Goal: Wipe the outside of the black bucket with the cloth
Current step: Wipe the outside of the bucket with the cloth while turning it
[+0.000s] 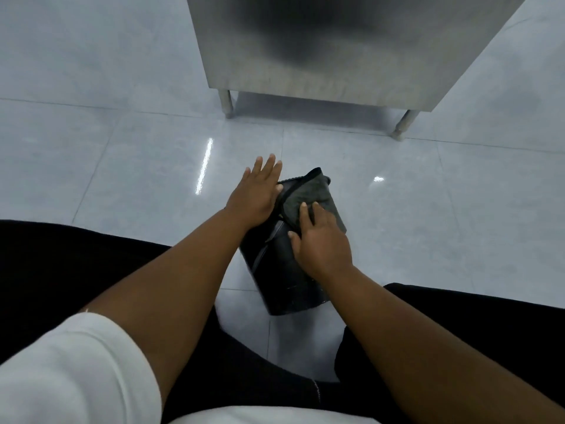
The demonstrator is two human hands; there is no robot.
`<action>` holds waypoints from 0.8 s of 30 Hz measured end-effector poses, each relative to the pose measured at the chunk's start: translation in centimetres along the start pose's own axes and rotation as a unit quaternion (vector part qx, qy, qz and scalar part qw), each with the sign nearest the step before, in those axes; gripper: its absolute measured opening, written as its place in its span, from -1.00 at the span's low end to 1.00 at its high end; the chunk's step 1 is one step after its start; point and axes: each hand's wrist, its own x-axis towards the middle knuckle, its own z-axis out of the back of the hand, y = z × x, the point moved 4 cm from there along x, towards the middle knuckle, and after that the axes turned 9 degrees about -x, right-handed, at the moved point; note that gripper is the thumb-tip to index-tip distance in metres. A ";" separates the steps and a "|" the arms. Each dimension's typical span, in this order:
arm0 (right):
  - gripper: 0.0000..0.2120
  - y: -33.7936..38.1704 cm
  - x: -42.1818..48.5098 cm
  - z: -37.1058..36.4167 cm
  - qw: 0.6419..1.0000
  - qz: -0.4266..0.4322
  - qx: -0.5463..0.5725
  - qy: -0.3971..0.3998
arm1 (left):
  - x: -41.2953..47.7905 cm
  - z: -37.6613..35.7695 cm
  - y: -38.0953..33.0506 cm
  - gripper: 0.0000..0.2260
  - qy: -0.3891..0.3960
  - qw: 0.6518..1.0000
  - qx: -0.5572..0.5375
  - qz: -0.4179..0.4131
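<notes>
The black bucket [282, 280] lies on its side on the tiled floor between my knees, its far end pointing away from me. A dark grey cloth [308, 194] is spread over the bucket's upper far part. My right hand [321, 243] presses flat on the cloth's near edge, fingers spread on top of the bucket. My left hand [256, 194] rests flat against the bucket's left side, fingers straight and apart, thumb touching the cloth's edge. The bucket's underside and its far end are hidden.
A stainless steel cabinet [336, 50] on short metal legs [226, 102] stands on the floor just beyond the bucket. Pale glossy floor tiles [122, 148] stretch to the left and right. My black-trousered legs [61, 270] frame the bucket on both sides.
</notes>
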 end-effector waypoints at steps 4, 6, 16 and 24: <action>-0.53 -0.8 0.5 0.6 0.996 0.007 0.028 -0.085 | -1.1 -0.7 -0.4 -0.49 -0.088 0.994 0.060 -0.017; -0.63 -0.9 0.1 0.2 0.993 0.032 0.045 -0.103 | -2.1 -1.3 -0.5 -0.47 -0.109 0.992 0.056 -0.023; -0.40 2.4 -1.2 -4.0 0.988 0.116 0.066 -0.078 | -5.7 -2.5 0.8 -0.45 -0.186 0.982 -0.038 0.019; -0.34 2.6 -1.1 -5.1 0.992 0.079 0.087 -0.046 | -5.9 -2.7 2.0 -0.45 -0.197 0.980 -0.019 0.032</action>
